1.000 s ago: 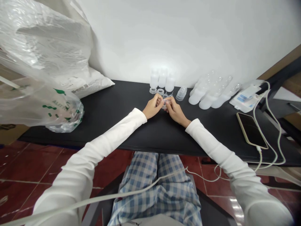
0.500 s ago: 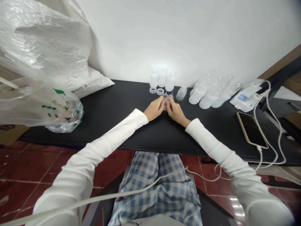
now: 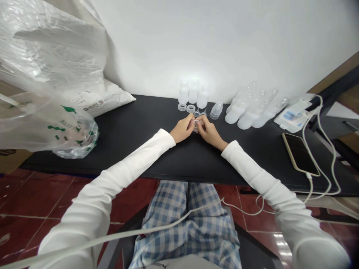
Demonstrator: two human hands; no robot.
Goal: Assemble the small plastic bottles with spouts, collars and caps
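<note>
My left hand point(image 3: 183, 127) and my right hand point(image 3: 208, 130) meet above the black table, fingers closed around a small clear plastic ring point(image 3: 195, 127). Fingers cover much of the ring, so I cannot make out whether another part sits inside it. Just beyond the fingertips lie clear teats point(image 3: 197, 113), partly hidden. Two loose clear collars point(image 3: 191, 108) rest to their left. Behind these, several translucent white bottles point(image 3: 202, 98) stand near the wall. A clear ribbed cap point(image 3: 216, 111) lies to the right of the teats.
Several bottles with clear domed tops point(image 3: 246, 121) lie at the right. Beyond them are a white-and-blue box point(image 3: 291, 117) and a phone point(image 3: 300, 154) on a white cable. Large plastic bags point(image 3: 75, 129) fill the left. The black table's point(image 3: 182, 164) front edge runs above my lap.
Both hands stay together at nearly the same spot. The fingers have shifted slightly, and more of the clear ring shows between them.
</note>
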